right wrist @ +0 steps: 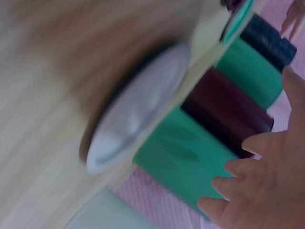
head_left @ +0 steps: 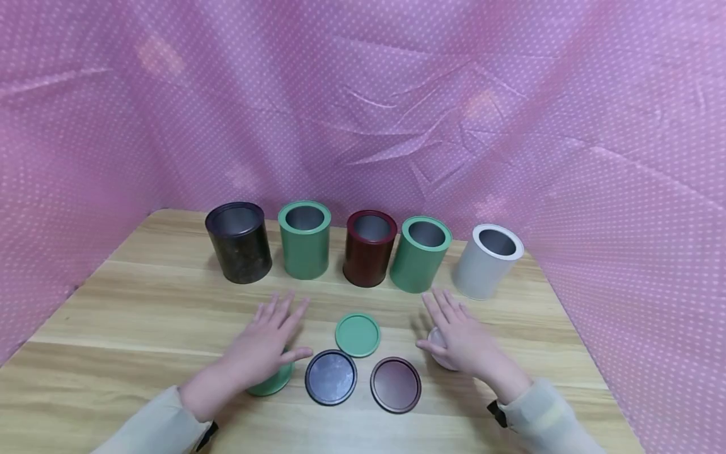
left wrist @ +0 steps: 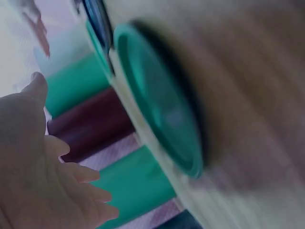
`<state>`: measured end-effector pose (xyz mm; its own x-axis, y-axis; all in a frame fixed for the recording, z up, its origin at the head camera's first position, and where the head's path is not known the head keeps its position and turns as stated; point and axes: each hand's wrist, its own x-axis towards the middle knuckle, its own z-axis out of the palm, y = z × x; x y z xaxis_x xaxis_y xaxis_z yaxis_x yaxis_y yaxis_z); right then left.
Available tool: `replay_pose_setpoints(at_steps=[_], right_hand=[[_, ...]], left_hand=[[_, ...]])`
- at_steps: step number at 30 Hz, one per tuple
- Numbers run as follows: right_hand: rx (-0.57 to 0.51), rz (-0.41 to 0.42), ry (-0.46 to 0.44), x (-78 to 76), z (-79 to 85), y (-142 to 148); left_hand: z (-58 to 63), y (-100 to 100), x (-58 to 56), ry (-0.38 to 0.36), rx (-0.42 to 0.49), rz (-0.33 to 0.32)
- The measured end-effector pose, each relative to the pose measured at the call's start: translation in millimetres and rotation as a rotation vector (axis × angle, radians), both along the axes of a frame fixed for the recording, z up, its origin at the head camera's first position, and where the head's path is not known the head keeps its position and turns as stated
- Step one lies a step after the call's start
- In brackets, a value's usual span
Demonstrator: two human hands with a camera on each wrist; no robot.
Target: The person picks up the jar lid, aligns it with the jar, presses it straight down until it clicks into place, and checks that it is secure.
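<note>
— At the near side of the wooden table (head_left: pixel 142 302), what do you see first?

— I see two pale sleeves (head_left: pixel 544 419) of one person. Between the arms lies a dark red lid (head_left: pixel 396 385), flat, and at its left, apart from it, a dark blue lid (head_left: pixel 331 377).

— And the left hand (head_left: pixel 258 353)?

— It hovers over a green lid (left wrist: pixel 157 100), which it hides in part. Its fingers are straight and apart from each other, with the thumb standing well away. They hold nothing.

— Is the right hand (head_left: pixel 462 340) similar?

— Yes, it hovers over a white lid (right wrist: pixel 143 105). There also the fingers are straight and slightly apart, the thumb is stretched to the side, and nothing is gripped. Both lids rest on the wood under the hands.

— What lies between the hands, a little farther?

— A second green lid (head_left: pixel 358 335), just behind the dark blue lid. If these two touch, I cannot tell.

— And behind them?

— Five cans in a row, with open tops. From the left: a black can (head_left: pixel 244 255), a green can (head_left: pixel 306 252), a dark red can (head_left: pixel 368 261), another green can (head_left: pixel 416 265), and a white can (head_left: pixel 482 274).

— And farthest?

— A pink dotted cloth (head_left: pixel 363 113), with wrinkles, hangs behind.
</note>
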<state>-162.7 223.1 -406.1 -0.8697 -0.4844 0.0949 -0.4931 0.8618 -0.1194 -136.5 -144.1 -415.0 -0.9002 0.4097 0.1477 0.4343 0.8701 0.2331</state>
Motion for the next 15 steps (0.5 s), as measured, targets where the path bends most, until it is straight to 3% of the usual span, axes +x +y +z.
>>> replay_pose_setpoints(at_steps=[8, 15], right_hand=[[0.019, 0.142, -0.011, 5.2, -9.8, -26.0], [0.03, 0.265, -0.092, 14.0, -22.0, -46.4]], left_hand=[[-10.8, 10.6, 7.2, -0.009, -0.005, -0.052], [-14.2, 12.8, 17.2, -0.055, -0.016, -0.086]])
